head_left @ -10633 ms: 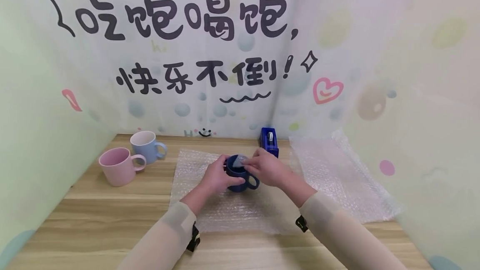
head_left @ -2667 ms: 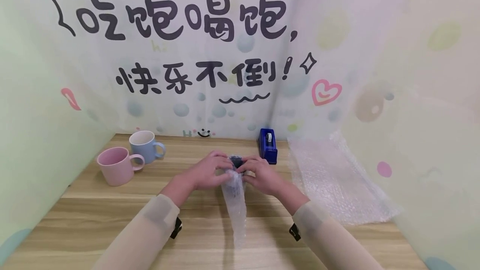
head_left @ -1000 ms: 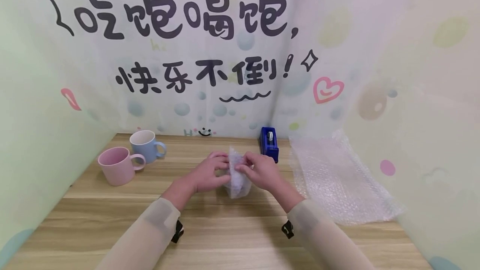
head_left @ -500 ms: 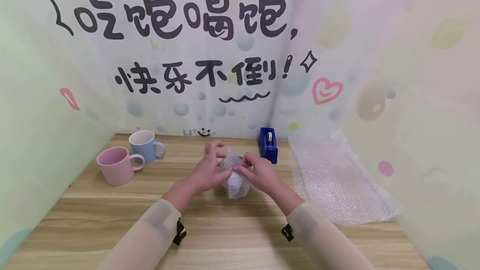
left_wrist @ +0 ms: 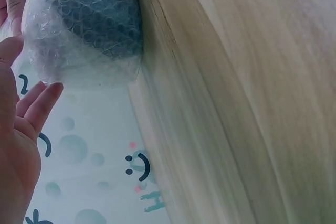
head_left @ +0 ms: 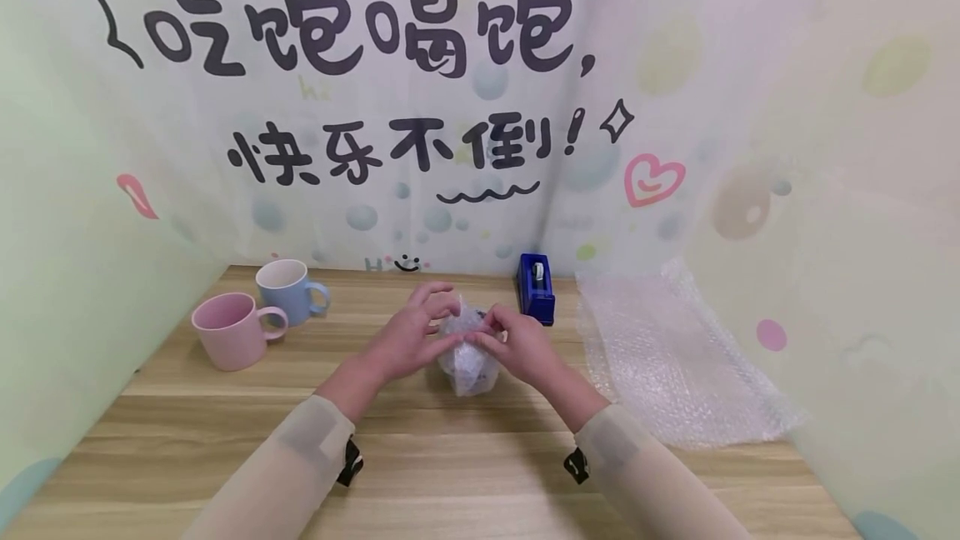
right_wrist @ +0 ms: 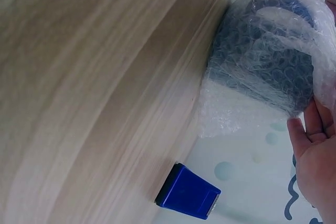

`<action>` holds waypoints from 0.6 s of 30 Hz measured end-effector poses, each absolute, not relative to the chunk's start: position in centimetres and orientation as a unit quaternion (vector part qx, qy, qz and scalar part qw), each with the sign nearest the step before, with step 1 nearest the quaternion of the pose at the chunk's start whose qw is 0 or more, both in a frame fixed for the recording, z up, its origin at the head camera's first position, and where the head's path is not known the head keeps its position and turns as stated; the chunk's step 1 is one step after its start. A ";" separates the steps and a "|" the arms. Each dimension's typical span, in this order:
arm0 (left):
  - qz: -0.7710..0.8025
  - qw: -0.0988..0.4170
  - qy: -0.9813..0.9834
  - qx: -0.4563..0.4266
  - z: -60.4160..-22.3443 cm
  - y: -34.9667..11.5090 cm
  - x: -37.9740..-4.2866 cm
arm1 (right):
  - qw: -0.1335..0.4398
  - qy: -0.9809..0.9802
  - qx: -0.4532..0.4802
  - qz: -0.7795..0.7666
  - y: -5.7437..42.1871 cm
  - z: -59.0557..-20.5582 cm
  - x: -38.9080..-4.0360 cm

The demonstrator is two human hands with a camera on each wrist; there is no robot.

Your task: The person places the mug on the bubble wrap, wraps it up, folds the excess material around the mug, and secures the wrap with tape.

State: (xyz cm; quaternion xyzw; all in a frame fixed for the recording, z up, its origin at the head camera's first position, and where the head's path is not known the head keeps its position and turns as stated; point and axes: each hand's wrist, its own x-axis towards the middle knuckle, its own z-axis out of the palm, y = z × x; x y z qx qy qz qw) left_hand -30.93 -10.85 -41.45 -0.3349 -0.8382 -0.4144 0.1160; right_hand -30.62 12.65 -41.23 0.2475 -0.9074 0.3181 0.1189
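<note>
In the middle of the table, a dark blue mug (right_wrist: 286, 72) is wrapped in bubble wrap (head_left: 472, 369); the wrist views show its colour through the bubbles. My left hand (head_left: 405, 340) is at the wrap's left side, its thumb on the gathered top and its fingers spread, fingertips right at the edge of the wrap in the left wrist view. My right hand (head_left: 525, 348) pinches the top fold of the wrap between thumb and curled index finger. Both thumbs come close together over the top of the bundle.
A pink mug (head_left: 231, 336) and a light blue mug (head_left: 288, 294) stand at the back left of the wooden table (head_left: 450, 473). A blue tape dispenser (head_left: 536, 290) sits behind my right hand. Flat bubble wrap sheets (head_left: 675, 365) lie at the right.
Earlier the blue mug stood bare on a flat sheet; the sheet now surrounds it. The front flap has been folded up over the top. My left fingers have lifted and spread.
</note>
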 end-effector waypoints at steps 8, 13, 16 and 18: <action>-0.295 0.175 -0.860 -0.379 -41.7 -11.2 -31.3 | 0.142 -0.897 0.260 0.329 12.6 -41.6 -30.7; -0.271 0.145 -0.876 -0.371 -41.5 -11.2 -31.1 | 0.214 -0.872 0.329 0.291 13.3 -42.3 -30.8; -0.259 0.133 -0.886 -0.360 -41.4 -11.2 -31.0 | 0.196 -0.880 0.348 0.257 14.0 -42.3 -30.8; -0.258 0.123 -0.892 -0.351 -41.4 -11.2 -31.0 | 0.138 -0.898 0.337 0.247 14.3 -42.1 -30.7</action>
